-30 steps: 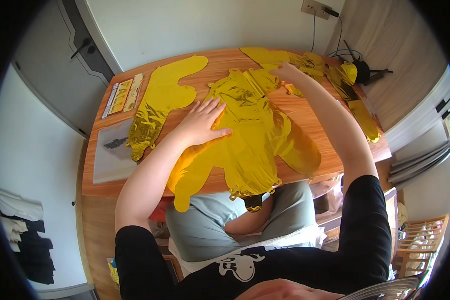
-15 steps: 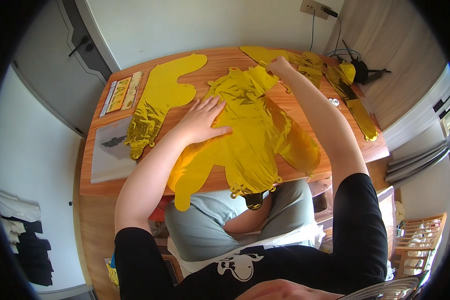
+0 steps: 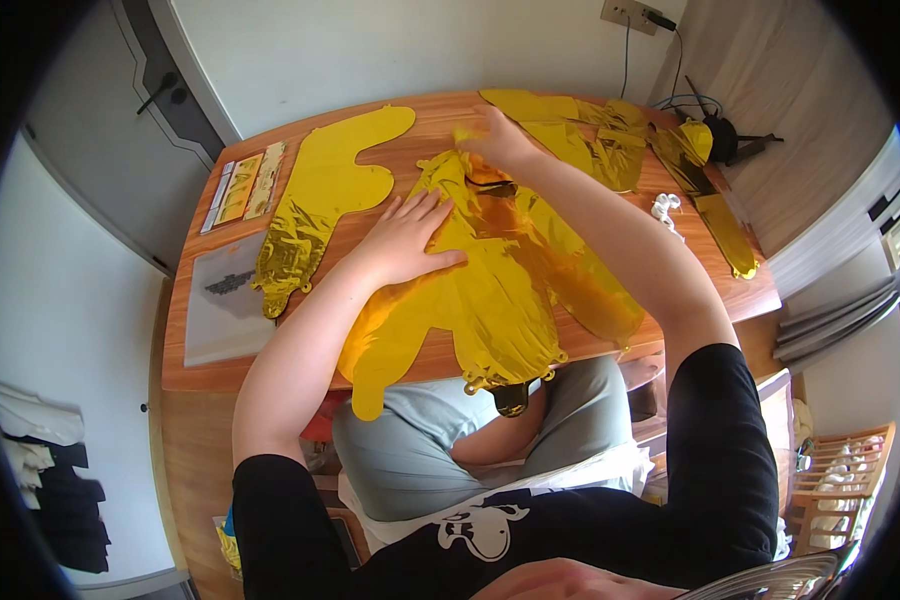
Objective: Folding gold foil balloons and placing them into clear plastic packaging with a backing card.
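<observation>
A large uninflated gold foil balloon (image 3: 500, 300) lies spread over the middle of the table, its lower lobes hanging past the near edge above my lap. My left hand (image 3: 410, 240) rests flat on its left part, fingers spread. At the balloon's far end, my right hand (image 3: 497, 143) grips a raised edge of the foil; motion blurs the fingertips. Under that lifted flap the foil looks creased and shows shiny orange reflections. Left of my left hand lies another flat gold foil balloon (image 3: 335, 180) with rounded lobes, crumpled at its near end.
More gold foil pieces (image 3: 610, 140) lie along the far right, one reaching down the right edge (image 3: 722, 235). Small white rings (image 3: 667, 208) sit near my right forearm. A clear plastic sleeve (image 3: 225, 310) and a printed card (image 3: 245, 188) lie at the left. A black corded device (image 3: 735, 145) stands back right.
My right hand has moved left with the balloon's far edge, folding that part over and lifting it. More of the white rings shows. My left hand stays in place.
</observation>
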